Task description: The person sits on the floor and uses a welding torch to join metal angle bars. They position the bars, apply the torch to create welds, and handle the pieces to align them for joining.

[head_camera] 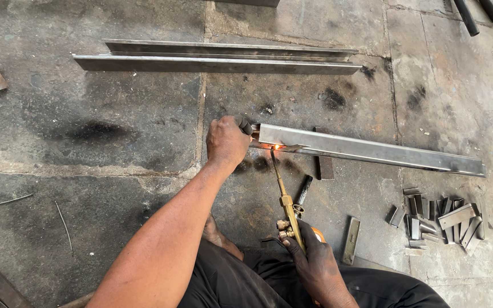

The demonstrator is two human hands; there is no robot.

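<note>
A person sits on a dark stone floor (115,114) and works with fire on metal.

The left hand (227,141) is closed tight around the left end of a long metal bar (366,151). The bar lies flat on the floor and runs away to the right, a little nearer at its right end. So the bar starts in the left hand and all the rest of it lies to the right of that hand.

The right hand (314,263) is near the person, low in the view, and is closed around the handle of a brass torch (285,202). The torch is long and thin. It points away from the person, up toward the bar. At its tip there is a small bright orange flame (275,147), touching the near edge of the bar, just to the right of the left hand. The right hand itself is well apart from the bar, on the near side of it.

A short dark flat piece (324,165) lies under the bar and sticks out toward the near side.

Far from the person, two more long metal bars (218,57) lie side by side on the floor. To the right and near, there is a heap of small cut metal bits (440,219). A flat little metal strip (351,239) lies just to the right of the right hand. Thin wires (64,225) lie on the floor at the left.
</note>
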